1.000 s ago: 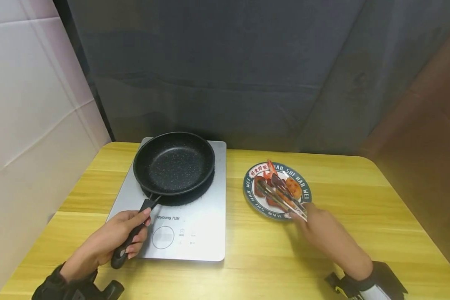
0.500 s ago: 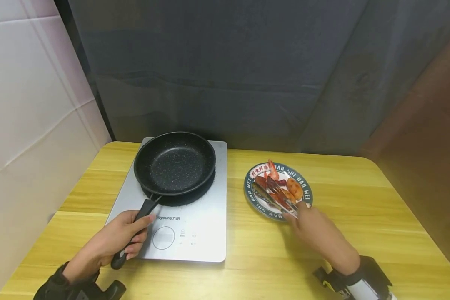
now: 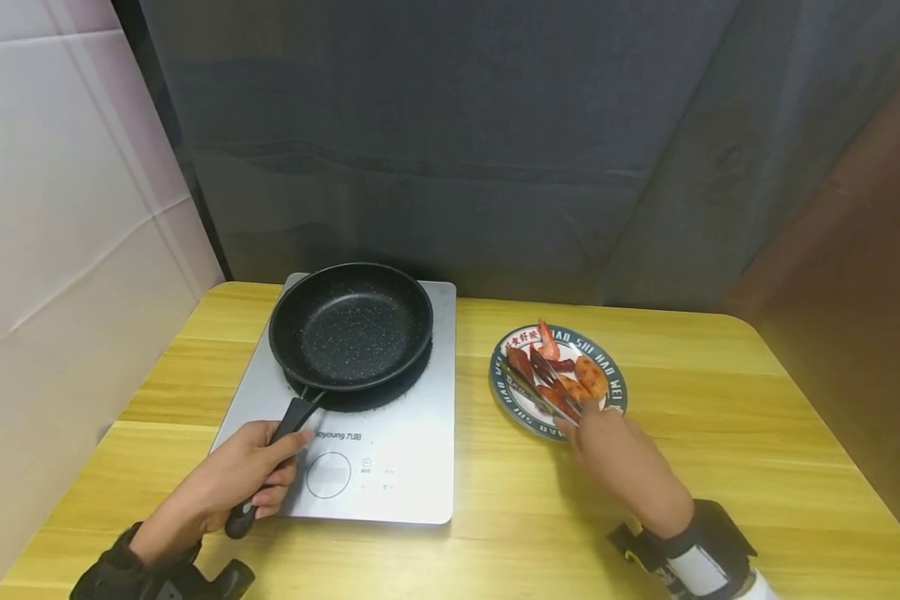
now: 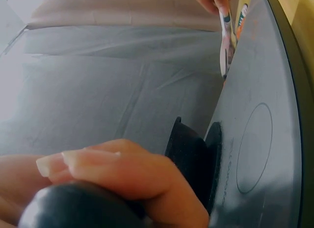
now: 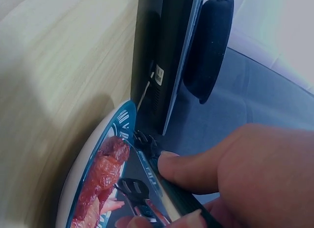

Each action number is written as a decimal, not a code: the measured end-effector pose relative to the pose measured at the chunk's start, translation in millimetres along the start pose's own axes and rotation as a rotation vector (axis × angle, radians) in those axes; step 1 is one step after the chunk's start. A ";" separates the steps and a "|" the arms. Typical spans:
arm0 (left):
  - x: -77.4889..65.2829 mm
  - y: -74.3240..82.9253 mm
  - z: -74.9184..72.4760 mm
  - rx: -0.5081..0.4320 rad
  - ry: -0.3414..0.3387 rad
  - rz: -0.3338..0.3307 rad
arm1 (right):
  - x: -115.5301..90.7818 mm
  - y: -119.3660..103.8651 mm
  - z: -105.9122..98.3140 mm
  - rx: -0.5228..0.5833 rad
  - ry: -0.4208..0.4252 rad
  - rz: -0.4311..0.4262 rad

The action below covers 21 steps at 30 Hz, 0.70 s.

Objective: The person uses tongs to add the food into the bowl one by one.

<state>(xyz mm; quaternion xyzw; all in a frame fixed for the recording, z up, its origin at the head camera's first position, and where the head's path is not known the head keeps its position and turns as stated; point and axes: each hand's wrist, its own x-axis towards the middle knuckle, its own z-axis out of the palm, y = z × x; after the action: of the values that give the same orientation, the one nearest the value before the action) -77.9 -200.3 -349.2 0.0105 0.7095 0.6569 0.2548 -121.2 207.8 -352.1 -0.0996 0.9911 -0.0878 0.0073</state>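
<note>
My left hand (image 3: 247,471) grips the black handle of a frying pan (image 3: 352,333), its fingers curled round it. The bare, speckled pan sits on a silver induction cooker (image 3: 416,475). My right hand (image 3: 622,458) holds metal tongs (image 5: 136,190) with dark slotted tips. The tips stand apart, low over the food on a round plate (image 3: 613,379) with a dark green lettered rim. On that plate lie a shrimp (image 3: 548,343), a round browned piece (image 3: 591,377) and several reddish-brown meat pieces (image 5: 100,176). The tongs partly cover the meat in the head view.
The cooker's panel and dial ring (image 3: 328,475) face the front edge. Both cooker and plate stand on a yellow wood table (image 3: 510,533). A dark cloth (image 3: 450,150) hangs behind, a white one (image 3: 67,208) at the left and a brown one (image 3: 862,275) at the right.
My right hand and forearm have moved a little to the left, and the tongs' tips have shifted left over the plate. The left hand and the pan have stayed in place.
</note>
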 end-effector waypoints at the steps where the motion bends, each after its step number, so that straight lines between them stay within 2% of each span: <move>1: -0.2 0.0 -0.1 -0.001 0.001 -0.001 | 0.8 0.1 1.1 -0.013 0.014 -0.018; 5: -0.6 -1.2 -0.2 -0.005 0.006 -0.006 | 4.2 2.3 5.5 -0.031 0.053 -0.063; 11: -0.2 -2.3 -0.2 -0.008 0.009 -0.007 | 9.7 9.2 7.8 0.039 0.010 -0.040; 15: 0.2 -1.9 -0.7 -0.008 0.011 -0.005 | 12.3 11.7 6.3 0.042 0.001 -0.037; 21: 0.7 0.1 -0.9 -0.003 0.012 -0.007 | 16.4 16.1 7.0 0.034 0.033 -0.030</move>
<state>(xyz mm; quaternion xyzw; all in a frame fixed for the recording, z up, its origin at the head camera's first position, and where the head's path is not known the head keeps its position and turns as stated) -78.9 -200.8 -349.4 0.0038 0.7100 0.6572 0.2529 -140.2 218.9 -361.7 -0.1128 0.9879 -0.1062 -0.0089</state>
